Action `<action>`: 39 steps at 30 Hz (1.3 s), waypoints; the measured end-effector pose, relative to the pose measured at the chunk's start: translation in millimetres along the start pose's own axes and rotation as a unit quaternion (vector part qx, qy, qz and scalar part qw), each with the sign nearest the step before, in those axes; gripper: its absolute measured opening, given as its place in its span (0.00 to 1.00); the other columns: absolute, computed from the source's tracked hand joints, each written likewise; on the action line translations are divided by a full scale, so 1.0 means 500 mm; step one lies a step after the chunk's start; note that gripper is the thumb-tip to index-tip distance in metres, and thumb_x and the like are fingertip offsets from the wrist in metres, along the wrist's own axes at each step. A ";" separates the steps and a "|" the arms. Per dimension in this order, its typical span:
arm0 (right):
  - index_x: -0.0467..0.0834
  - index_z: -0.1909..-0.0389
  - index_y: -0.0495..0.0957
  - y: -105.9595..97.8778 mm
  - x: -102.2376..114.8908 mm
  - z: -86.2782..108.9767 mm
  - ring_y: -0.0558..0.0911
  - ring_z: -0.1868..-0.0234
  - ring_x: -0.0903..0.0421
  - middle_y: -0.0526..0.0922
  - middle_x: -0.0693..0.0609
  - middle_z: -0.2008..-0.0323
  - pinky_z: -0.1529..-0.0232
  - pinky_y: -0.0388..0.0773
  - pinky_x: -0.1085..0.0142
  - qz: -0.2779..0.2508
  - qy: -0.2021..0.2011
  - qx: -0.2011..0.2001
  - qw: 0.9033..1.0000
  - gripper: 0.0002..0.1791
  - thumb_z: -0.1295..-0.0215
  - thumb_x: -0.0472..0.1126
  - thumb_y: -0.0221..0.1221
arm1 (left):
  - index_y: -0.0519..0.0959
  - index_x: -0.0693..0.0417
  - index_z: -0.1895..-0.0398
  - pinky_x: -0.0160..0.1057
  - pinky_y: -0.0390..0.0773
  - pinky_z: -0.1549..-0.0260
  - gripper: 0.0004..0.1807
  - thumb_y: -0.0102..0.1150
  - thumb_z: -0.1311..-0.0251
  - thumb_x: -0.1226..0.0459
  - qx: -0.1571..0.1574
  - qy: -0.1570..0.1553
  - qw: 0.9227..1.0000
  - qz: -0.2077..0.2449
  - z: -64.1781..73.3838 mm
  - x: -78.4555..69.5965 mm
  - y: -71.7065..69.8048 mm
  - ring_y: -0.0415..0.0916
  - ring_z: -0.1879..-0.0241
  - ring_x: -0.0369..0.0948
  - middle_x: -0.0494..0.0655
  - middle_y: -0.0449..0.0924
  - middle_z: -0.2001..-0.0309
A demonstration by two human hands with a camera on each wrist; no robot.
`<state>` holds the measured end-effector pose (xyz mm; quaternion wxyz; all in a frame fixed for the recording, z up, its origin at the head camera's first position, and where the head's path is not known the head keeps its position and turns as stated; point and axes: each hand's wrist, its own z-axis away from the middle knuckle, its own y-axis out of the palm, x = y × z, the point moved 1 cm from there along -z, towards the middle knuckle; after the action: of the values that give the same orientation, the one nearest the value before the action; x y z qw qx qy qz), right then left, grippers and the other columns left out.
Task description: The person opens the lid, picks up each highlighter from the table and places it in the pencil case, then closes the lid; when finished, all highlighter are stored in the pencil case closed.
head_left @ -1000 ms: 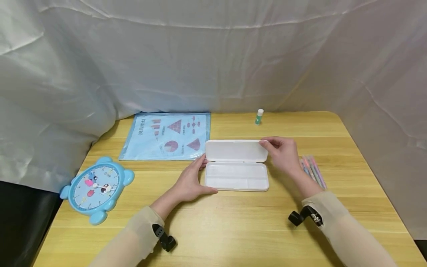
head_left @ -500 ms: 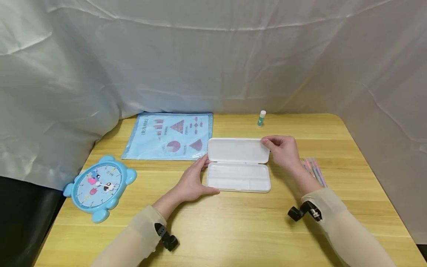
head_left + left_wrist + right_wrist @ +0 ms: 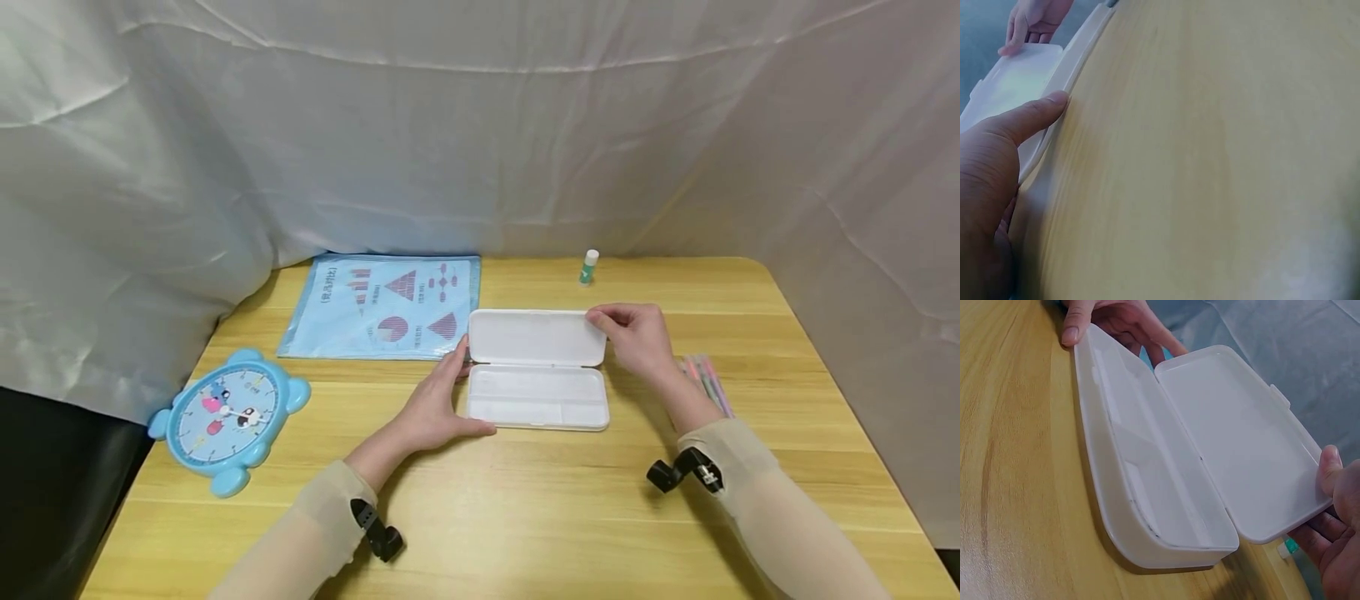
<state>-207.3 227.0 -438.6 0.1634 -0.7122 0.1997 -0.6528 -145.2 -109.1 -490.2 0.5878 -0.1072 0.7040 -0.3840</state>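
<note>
A white plastic pencil case (image 3: 537, 398) rests on the table with its lid (image 3: 537, 337) swung up and back. Its inside, split into compartments, holds nothing. At the case's left end my left hand (image 3: 431, 408) grips it, thumb along the front edge and fingers round the back corner. My right hand (image 3: 637, 337) pinches the lid's far right corner; in the right wrist view the thumb (image 3: 1330, 465) lies on the inner face, with fingers beneath. The left wrist view shows the left thumb (image 3: 1038, 115) pressed to the case's front rim.
A blue sheet-like packet (image 3: 375, 308) printed with charts lies behind left. A blue animal-shaped clock (image 3: 225, 417) is at the far left. A capped glue stick (image 3: 588, 268) stands near the back edge. Several coloured pens (image 3: 708, 383) lie beside the right forearm.
The head view has shifted slightly, so everything appears a little farther right. Both hands keep the same hold, and the lid stays up.
</note>
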 end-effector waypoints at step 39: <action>0.35 0.55 0.91 -0.004 0.004 0.001 0.84 0.65 0.59 0.91 0.41 0.59 0.65 0.81 0.72 -0.012 -0.028 0.008 1.000 0.15 0.26 0.45 0.68 | 0.47 0.57 0.14 0.52 0.59 0.25 0.49 0.53 0.23 0.40 0.075 0.058 0.991 -0.093 0.009 -0.011 -0.034 0.55 0.20 0.51 0.51 0.43 0.15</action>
<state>-206.6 227.8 -436.0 0.1666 -0.7312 0.1814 -0.6361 -144.7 -119.3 -474.7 0.5145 -0.1053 0.6928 -0.4942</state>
